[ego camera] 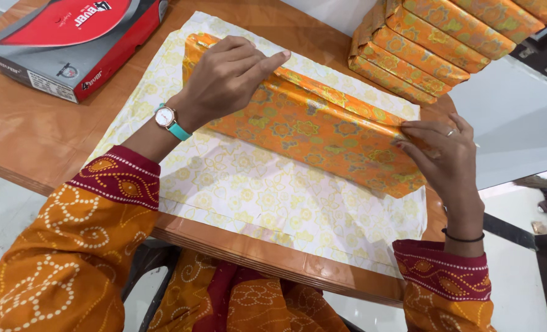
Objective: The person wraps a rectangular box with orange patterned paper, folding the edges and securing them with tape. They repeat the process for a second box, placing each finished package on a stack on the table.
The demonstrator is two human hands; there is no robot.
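A flat box wrapped in shiny orange floral paper [310,132] lies on the pale back side of the gift-wrap sheet [249,190], spread over the wooden table [33,135]. My left hand [230,77], wearing a watch with a teal strap, presses flat on the box's far left part, fingers pointing right along a folded paper edge. My right hand [443,150], with a ring and a black wristband, pinches the paper fold at the box's right end.
A stack of several boxes wrapped in the same orange paper [433,43] stands at the back right. A grey and red cardboard box [76,43] sits at the back left. The table's near edge runs just above my lap.
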